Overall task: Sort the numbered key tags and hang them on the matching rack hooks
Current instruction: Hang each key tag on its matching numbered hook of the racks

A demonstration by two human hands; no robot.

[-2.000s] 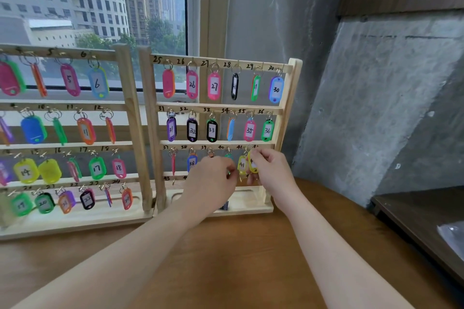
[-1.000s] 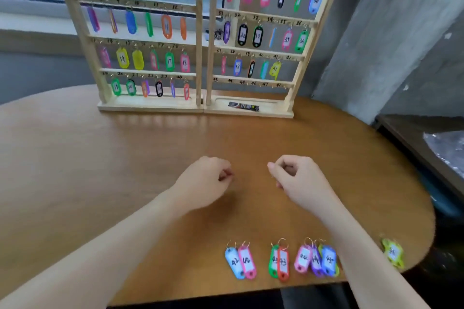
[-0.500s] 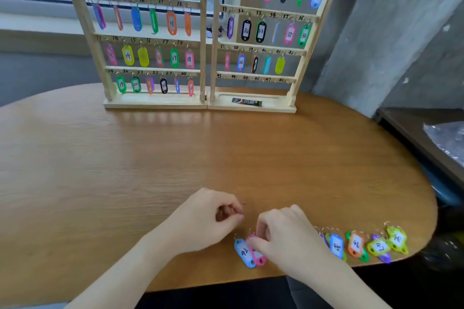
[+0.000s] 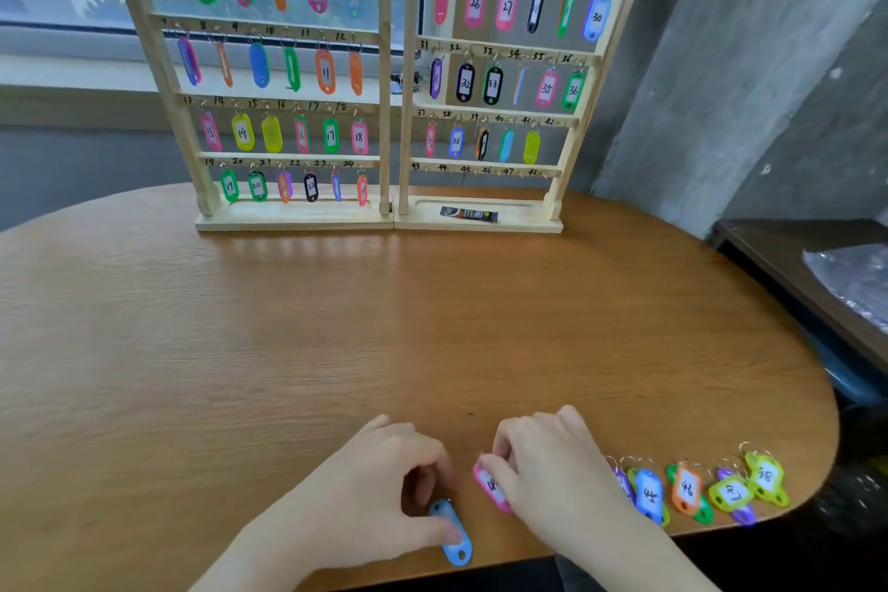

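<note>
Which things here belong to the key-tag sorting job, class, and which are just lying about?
Belong to the job:
- blue tag, under the left hand
- pink tag, at the right hand
- loose tags at the table edge
- right rack
- left rack

Just lying about:
- dark packet in the rack's base
- plastic bag on the side table

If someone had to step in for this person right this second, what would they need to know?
Left hand pinches a blue tag at the table's near edge.
Right hand pinches a pink tag beside it.
More loose tags lie to the right, including 45, 46, 47 and 48.
Done: the left rack is full; the right rack is filled down through its third row, except hook 42.
Left: hook 42 and the bare bottom row, hooks 43 to 48.
</note>
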